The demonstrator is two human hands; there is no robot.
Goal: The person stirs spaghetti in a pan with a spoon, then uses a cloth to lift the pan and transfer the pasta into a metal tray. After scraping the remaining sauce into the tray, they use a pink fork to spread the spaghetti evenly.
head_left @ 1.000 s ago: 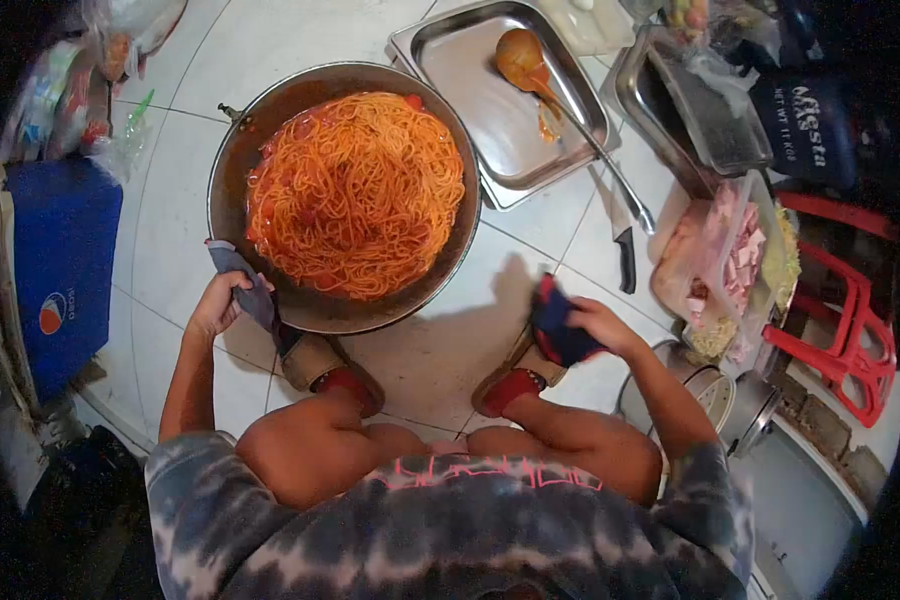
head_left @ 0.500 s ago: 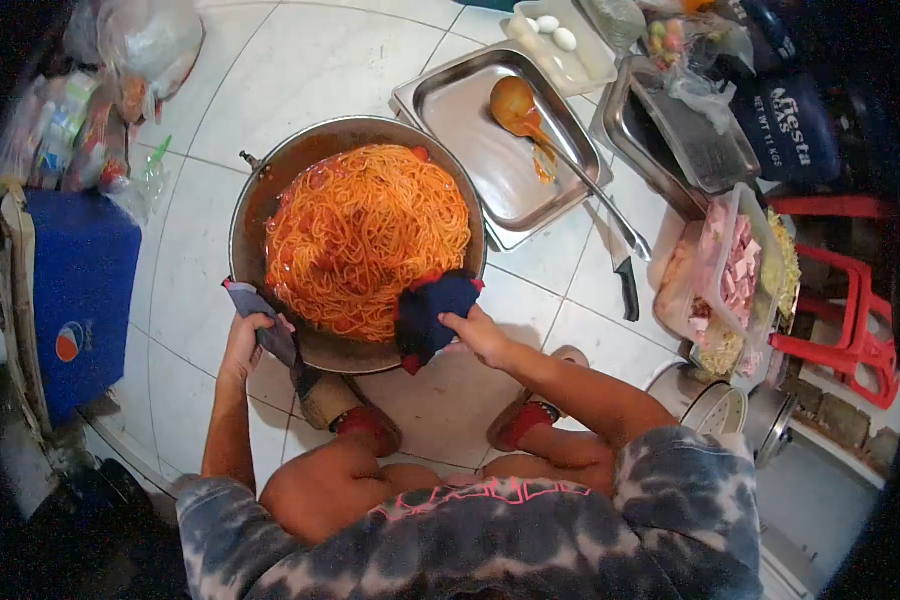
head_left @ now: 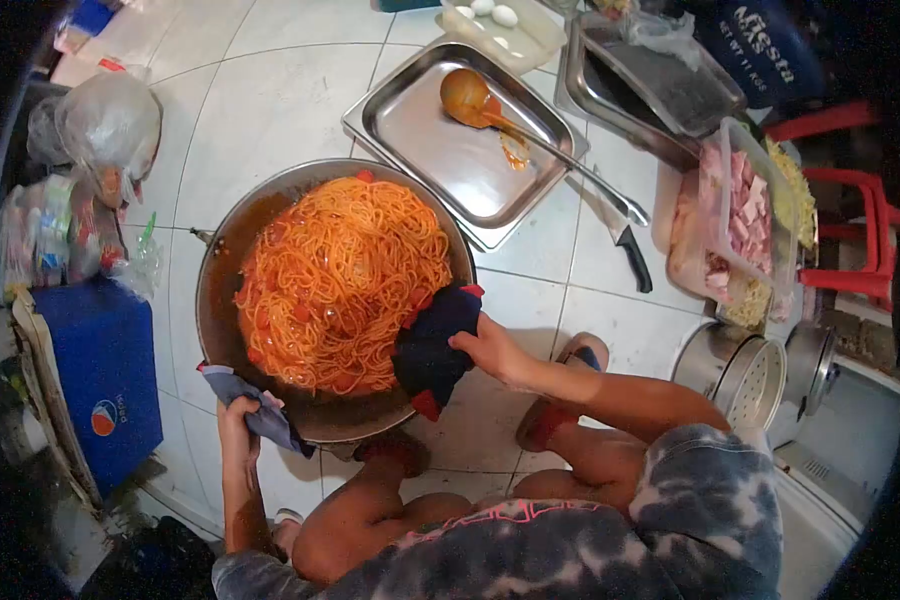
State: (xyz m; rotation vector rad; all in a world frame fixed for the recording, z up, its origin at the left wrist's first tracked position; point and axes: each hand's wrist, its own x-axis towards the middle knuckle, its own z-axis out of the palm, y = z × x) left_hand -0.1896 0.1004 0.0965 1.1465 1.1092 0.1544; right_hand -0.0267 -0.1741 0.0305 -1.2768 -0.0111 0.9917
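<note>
A wide metal pan (head_left: 320, 412) holds a heap of spaghetti (head_left: 345, 275) in red-orange sauce, with red slices mixed in. My left hand (head_left: 238, 432) is closed on a grey cloth (head_left: 275, 422) at the pan's near left rim. On the near right side, my right hand (head_left: 495, 352) grips a dark blue cloth (head_left: 435, 345) with red edges, which drapes over the rim and hides part of it. The pan sits in front of my feet, and a small handle shows on its far left side.
Beyond the pan lies a steel tray (head_left: 370, 115) with a sauce-stained ladle (head_left: 465, 98) across it. A knife (head_left: 634, 262) rests on the tiles near a plastic container (head_left: 720, 225) of chopped meat. At left stands a blue Pepsi box (head_left: 100, 360); a red stool (head_left: 865, 225) is at right.
The pan has come nearer to me, away from the tray, with both hands still holding the cloths at its rim. My view has shifted and turned slightly.
</note>
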